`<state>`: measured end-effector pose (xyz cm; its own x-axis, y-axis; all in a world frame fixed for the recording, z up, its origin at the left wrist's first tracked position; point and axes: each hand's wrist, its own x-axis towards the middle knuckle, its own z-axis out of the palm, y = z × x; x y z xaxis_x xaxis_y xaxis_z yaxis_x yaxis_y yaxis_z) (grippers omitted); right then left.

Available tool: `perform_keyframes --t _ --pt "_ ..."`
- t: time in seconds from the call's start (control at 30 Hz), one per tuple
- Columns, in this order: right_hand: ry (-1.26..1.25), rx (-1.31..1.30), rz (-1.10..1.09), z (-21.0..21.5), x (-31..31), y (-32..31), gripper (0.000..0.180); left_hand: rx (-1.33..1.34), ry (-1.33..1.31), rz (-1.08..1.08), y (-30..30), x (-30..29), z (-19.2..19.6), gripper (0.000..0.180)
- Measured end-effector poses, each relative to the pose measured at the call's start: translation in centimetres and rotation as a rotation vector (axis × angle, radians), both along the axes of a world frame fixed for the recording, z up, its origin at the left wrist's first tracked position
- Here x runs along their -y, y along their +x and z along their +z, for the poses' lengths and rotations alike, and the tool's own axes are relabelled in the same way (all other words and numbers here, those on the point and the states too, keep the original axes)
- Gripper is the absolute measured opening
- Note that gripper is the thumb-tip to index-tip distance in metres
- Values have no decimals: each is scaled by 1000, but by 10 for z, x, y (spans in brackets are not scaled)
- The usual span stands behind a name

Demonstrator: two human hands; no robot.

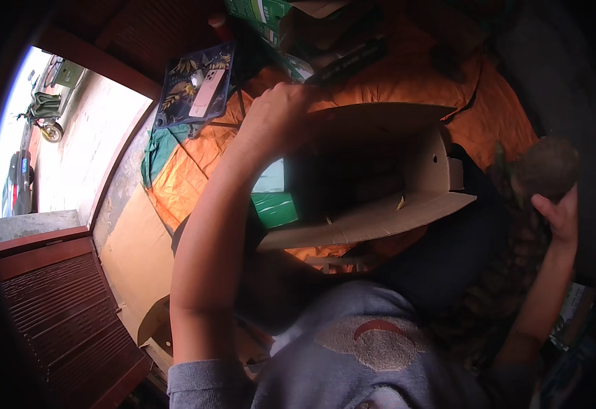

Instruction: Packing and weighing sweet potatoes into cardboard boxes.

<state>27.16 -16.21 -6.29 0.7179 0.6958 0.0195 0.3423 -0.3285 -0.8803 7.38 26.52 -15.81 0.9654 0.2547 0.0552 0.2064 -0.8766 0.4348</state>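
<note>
An open cardboard box point(417, 215) lies in front of me, its inside mostly in deep shadow. A green-and-white panel point(274, 208) shows at its left end. My left hand point(281, 112) is at the box's far left side, knuckles up and fingers curled; shadow hides what they close on. Out to the right, my right hand point(562, 213) grips a roundish brown lump point(548, 165) that looks like a large tuber, the thumb pressed against its lower side. Below it is a dim heap of similar brown lumps point(509, 273).
Orange cloth point(189, 174) spreads under and behind the box. A patterned tray point(175, 88) holding a pink phone point(207, 94) stands at the far left. Flat cardboard point(134, 252) lies left of my arm, beside a dark red slatted door point(66, 300). Green cartons point(260, 12) are at the back.
</note>
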Motion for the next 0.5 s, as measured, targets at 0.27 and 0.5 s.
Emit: perform_keyframes --t 0.27,0.5 --pt "-838 397 850 -113 -213 -37 78 -72 -45 -22 5 6 -6 23" --pt "-1105 404 850 -178 -224 -20 81 -83 -12 -36 1 7 -7 17"
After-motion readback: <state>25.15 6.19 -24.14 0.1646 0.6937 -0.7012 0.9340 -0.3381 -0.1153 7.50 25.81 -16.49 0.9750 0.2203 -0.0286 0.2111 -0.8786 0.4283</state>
